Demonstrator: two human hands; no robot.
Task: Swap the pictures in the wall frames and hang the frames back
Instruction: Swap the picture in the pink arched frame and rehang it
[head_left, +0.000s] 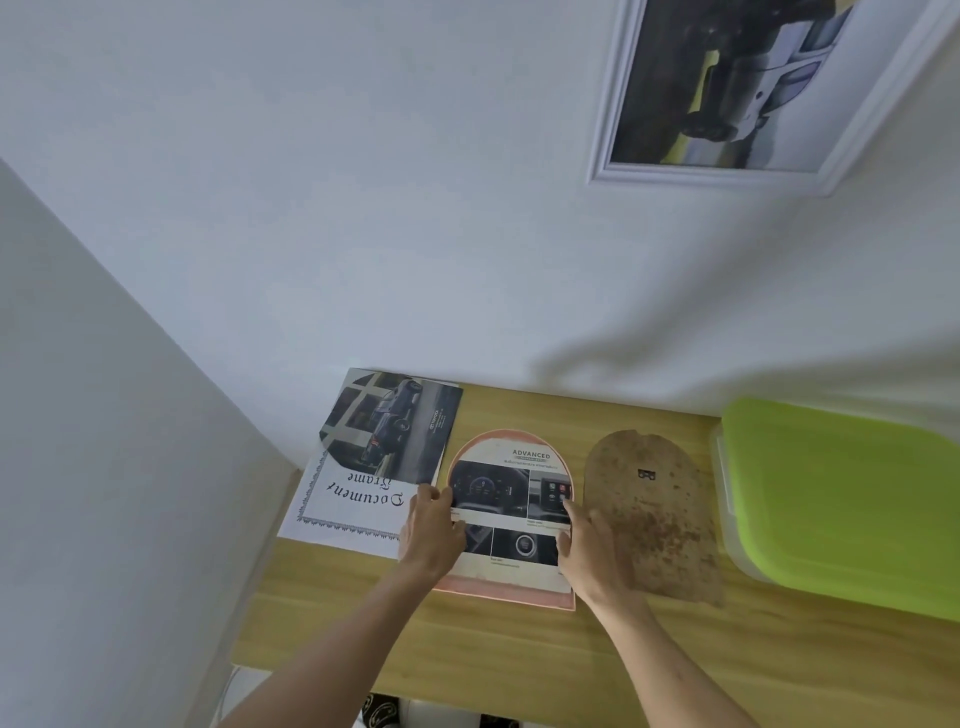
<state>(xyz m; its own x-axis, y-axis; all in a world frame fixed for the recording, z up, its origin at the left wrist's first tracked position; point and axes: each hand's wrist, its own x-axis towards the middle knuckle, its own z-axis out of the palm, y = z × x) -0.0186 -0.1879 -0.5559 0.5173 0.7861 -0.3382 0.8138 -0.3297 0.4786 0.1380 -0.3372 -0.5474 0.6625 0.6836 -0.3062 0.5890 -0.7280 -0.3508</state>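
An arch-shaped pink frame (511, 597) lies flat on the wooden table (467, 660). An arch-cut picture (511, 499) showing a car dashboard and the word ADVANCED lies in it. My left hand (431, 530) presses on the picture's left edge and my right hand (592, 551) on its right edge, fingers mostly straight. The brown arch-shaped backing board (660, 514), with a small hanger, lies just right of the frame, partly under my right hand. A dark car picture (395, 423) with an arch cut out lies at the back left. A white frame (748, 93) with a car picture hangs on the wall.
A white "Document Frame" sheet (348, 504) lies under the dark car picture at the table's left edge. A clear box with a bright green lid (841, 499) stands at the right. The wall runs along the table's far edge and a side wall stands at the left.
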